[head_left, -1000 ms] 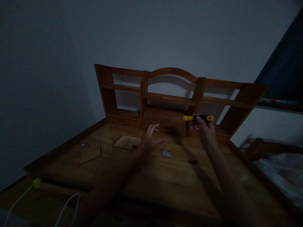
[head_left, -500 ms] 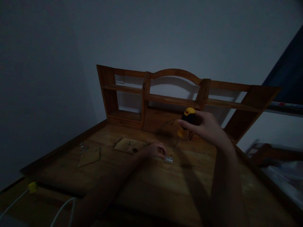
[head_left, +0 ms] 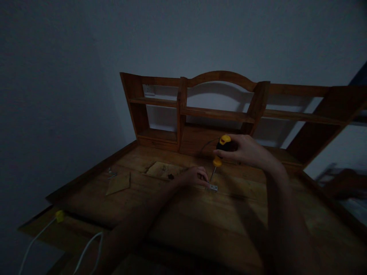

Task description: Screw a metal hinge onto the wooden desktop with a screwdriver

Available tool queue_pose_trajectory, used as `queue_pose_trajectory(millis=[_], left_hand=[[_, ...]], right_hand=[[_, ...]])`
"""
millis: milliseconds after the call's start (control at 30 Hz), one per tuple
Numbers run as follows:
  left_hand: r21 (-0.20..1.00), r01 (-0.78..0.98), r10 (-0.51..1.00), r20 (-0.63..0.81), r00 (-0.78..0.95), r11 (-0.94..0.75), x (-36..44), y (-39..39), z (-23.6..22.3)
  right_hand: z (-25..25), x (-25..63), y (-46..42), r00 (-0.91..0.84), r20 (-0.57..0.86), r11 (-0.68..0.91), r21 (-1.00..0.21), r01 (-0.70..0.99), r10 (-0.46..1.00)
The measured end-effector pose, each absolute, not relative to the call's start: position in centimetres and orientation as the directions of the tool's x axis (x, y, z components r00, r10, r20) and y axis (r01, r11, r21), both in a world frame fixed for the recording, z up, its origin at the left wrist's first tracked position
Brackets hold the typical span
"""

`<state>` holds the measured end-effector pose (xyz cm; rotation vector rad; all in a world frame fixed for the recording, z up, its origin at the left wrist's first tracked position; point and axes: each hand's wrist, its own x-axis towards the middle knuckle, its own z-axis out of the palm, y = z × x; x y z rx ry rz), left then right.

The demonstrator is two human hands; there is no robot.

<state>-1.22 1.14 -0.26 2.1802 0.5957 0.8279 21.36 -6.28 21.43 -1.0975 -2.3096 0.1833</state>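
Observation:
My right hand (head_left: 243, 149) is wrapped round the yellow and black handle of a screwdriver (head_left: 217, 162), whose shaft slants down to the left. Its tip comes down close beside a small metal bracket (head_left: 213, 187) on the wooden desktop; whether they touch I cannot tell. Curled at the bracket's left end, my left hand (head_left: 196, 177) has its fingertips closed on it. Any screw at the fingertips is too small and dark to make out.
A thin board piece (head_left: 119, 183) and several small metal parts (head_left: 111, 173) lie at the left. Behind the hands is a torn patch (head_left: 160, 169) on the desktop (head_left: 183, 217). A wooden shelf unit (head_left: 218, 112) stands along the back. A white cable (head_left: 88, 244) hangs at the front left.
The screwdriver has come down, its tip now near the bracket's left end and my left fingers. The view has shifted, so the shelf looks larger. My left hand stays at the bracket.

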Motion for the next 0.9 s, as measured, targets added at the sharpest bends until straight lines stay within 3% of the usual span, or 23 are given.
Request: queue_pose_trajectory(millis=[700,900], left_hand=[[0.731,0.215,0.634,0.360,0.685,-0.648,-1.3,1.2,-0.4],[0.723,0.223,0.633,0.361,0.685,-0.654,-1.4,1.3,-0.6]], right_hand=[[20.9,21.3,-5.4,-0.481,0.404,0.620,-0.374,0.689,0.778],[20.5,21.0,-5.1,-0.480,0.457,0.640,-0.310,0.703,0.749]])
